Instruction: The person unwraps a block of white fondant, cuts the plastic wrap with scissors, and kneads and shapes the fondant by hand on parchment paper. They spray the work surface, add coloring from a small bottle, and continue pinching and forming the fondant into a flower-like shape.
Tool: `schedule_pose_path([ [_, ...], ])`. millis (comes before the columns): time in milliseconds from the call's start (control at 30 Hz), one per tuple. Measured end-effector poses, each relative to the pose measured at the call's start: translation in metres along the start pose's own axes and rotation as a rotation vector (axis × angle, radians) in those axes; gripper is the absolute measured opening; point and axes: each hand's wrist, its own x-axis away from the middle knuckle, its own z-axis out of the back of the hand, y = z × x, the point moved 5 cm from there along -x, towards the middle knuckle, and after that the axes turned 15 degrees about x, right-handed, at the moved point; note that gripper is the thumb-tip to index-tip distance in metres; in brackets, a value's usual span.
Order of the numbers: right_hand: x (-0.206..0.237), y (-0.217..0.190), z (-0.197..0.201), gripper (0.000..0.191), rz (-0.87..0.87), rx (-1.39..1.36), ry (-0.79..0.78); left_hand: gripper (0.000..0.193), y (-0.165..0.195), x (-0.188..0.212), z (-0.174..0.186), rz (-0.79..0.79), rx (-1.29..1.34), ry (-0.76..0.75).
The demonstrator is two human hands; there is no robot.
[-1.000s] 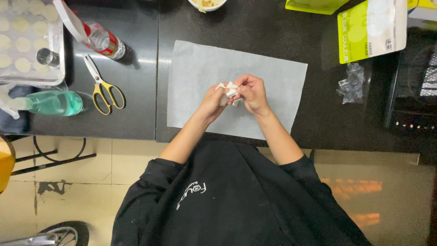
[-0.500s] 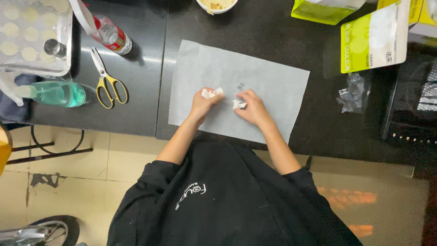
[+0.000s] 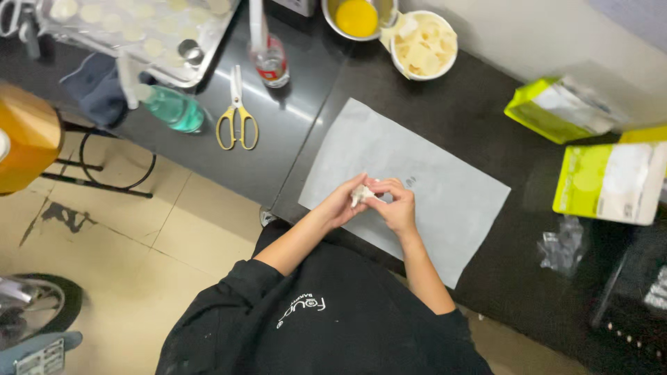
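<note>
A small white lump of dough [image 3: 360, 195] is pinched between the left hand [image 3: 342, 203] and the right hand [image 3: 396, 207], both closed on it with fingertips meeting. The hands are held just above the near part of a sheet of pale baking paper [image 3: 445, 187], which is spread over the near edge of the black counter [image 3: 486, 118]. At the counter's far edge, a white bowl of pale pieces [image 3: 424, 44] is set touching a metal bowl of yellow liquid [image 3: 357, 17]. Yellow-handled scissors [image 3: 236, 114] are laid on the left part of the counter, between a green spray bottle [image 3: 169, 106] and a small red-labelled bottle [image 3: 270, 62]. A tray of pale discs [image 3: 132, 24] is seen at the far left corner. Two yellow-green packets [image 3: 606, 182] are placed towards the right edge, with a crumpled clear wrapper [image 3: 564, 244] near them.
</note>
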Motion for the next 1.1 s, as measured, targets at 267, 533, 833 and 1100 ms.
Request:
schedule_pose_path([
  [267,-0.022,-0.136,-0.112,0.025,0.376,0.223,-0.061,0.023,0.105,0.087,0.016,-0.4,0.095,0.072],
  [533,-0.051,-0.251,-0.303,0.031,0.203,-0.114,-0.409,0.051,0.239,0.233,0.08,-0.505,0.531,0.2],
  [833,-0.036,-0.439,-0.564,0.044,0.626,-0.052,-0.63,0.058,0.453,0.481,0.201,-0.973,0.318,0.25],
  [1100,-0.033,-0.536,-0.726,0.037,0.669,-0.049,-0.934,0.058,0.531,0.621,0.259,-1.232,0.414,0.247],
])
